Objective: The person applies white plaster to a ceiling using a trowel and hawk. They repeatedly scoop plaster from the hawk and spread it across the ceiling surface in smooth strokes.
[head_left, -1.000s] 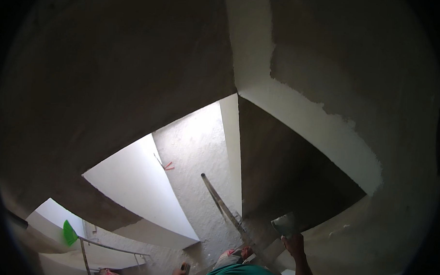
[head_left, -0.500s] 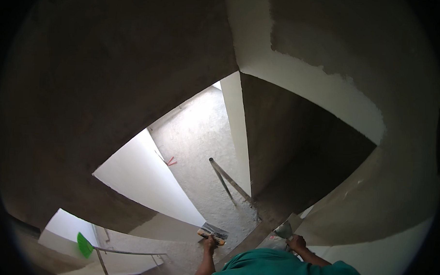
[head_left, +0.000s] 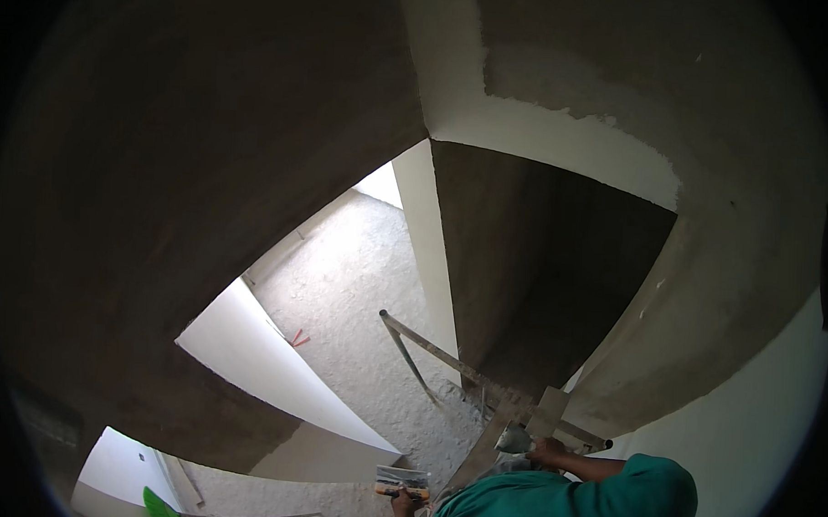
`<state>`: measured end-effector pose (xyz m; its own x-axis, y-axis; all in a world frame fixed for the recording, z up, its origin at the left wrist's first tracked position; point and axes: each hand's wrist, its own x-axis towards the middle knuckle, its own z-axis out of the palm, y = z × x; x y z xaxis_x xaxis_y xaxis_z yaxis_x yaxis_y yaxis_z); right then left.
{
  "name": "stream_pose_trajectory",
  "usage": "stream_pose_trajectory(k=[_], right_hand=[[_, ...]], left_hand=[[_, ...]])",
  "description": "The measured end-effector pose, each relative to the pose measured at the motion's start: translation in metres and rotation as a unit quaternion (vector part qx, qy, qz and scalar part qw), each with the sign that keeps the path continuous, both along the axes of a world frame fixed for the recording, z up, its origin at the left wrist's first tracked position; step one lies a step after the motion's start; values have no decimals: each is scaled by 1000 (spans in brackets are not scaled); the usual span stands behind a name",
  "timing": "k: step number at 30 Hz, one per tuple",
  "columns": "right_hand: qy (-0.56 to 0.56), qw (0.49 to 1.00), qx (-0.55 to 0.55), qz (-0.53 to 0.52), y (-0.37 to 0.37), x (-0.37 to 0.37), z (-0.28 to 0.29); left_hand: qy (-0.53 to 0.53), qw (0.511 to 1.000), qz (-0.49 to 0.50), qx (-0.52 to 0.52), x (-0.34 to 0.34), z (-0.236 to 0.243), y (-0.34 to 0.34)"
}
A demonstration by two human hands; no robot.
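Observation:
My left hand [head_left: 403, 511] is closed around the handle of a wide filling knife [head_left: 402, 481], low in the middle of the picture. Its broad metal blade points up, and a yellow-orange strip runs along the handle side. To the right, my right hand [head_left: 546, 453] grips a putty knife [head_left: 514, 439], whose grey blade points left. A pale, see-through thing [head_left: 511, 462] lies just below that blade; I cannot make out what it is. The two tools are apart from each other, in front of my green shirt.
A metal tube frame [head_left: 443, 351] and a plank [head_left: 475, 457] are close to me. Rough concrete floor [head_left: 341, 256] lies far below. Bare grey wall [head_left: 558, 63] borders a smooth white band [head_left: 564, 136]. A green broom [head_left: 159, 507] stands at lower left, and red sticks [head_left: 299, 338] lie beyond.
My view has shifted, bringing more of the tube frame into sight. The left hand with the filling knife sits lower, its blade turned flatter. The right hand's putty knife has moved slightly left.

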<state>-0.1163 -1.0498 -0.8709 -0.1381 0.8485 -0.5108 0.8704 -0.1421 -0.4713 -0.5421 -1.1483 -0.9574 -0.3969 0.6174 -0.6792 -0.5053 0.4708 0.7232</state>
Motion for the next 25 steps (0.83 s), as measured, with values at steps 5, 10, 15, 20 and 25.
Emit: stream_pose_trajectory(k=[5, 10, 15, 20, 25], right_hand=[[-5, 999, -3, 51, -33, -26, 86], [22, 995, 59, 80, -41, -40, 97], [20, 978, 39, 202, 1, -59, 86], [23, 942, 79, 325, 51, -80, 77], [85, 887, 100, 443, 84, -75, 20]], left_hand=[[-44, 998, -22, 44, 31, -36, -35], [44, 995, -37, 86, 58, -51, -54], [219, 968, -123, 9, 79, -5, -45], [286, 957, 38, 12, 111, -30, -48], [369, 927, 61, -33, 138, -49, -78]])
